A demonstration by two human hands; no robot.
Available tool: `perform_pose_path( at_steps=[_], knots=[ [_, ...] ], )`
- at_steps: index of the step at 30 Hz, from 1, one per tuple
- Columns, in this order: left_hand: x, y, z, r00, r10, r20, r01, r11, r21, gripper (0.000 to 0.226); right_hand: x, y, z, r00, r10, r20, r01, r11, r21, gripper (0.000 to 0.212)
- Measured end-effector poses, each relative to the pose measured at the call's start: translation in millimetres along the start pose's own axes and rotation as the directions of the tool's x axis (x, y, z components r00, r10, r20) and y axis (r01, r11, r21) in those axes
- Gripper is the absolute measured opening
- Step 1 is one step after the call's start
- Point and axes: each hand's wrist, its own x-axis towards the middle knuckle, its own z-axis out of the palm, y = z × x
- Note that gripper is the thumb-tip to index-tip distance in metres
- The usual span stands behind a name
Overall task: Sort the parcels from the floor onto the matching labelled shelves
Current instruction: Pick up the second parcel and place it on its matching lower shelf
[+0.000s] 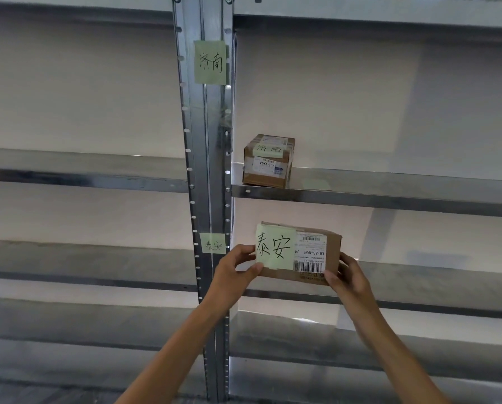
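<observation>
Metal shelving (389,193) behind; left hand (232,272), right hand (351,281) grasping green-noted brown parcel (311,275).

Both hands (235,269) grip 泰安 parcel (313,255) before lower shelf (418,275)

Steel shelf (389,191) (one parcel (268,160))

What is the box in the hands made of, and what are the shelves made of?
The box looks like brown cardboard: dull, with folded edges and paper labels stuck on. The shelves look like grey metal, probably steel: they are shiny, reflect light, and the post has punched holes. The green note looks like paper.
</observation>
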Motion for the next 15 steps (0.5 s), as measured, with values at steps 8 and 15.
perform_pose_path(
  at_steps=[8, 15],
  knots=[
    [14.2, -25.2, -4.2, 0.998, -0.044, -0.043, 0.048, 0.994, 0.097, 0.027, 4.6, 12.2, 15.7, 0.998, 0.048, -0.051, -0.052, 0.995, -0.086, 0.043],
    [38.1, -42.8, 1.7, 0.999, -0.051, -0.019, 0.053, 0.989, 0.141, 0.03, 26.6, 35.4, 24.2, 0.995, 0.063, -0.076, -0.077, 0.979, -0.188, 0.042]
  ],
)
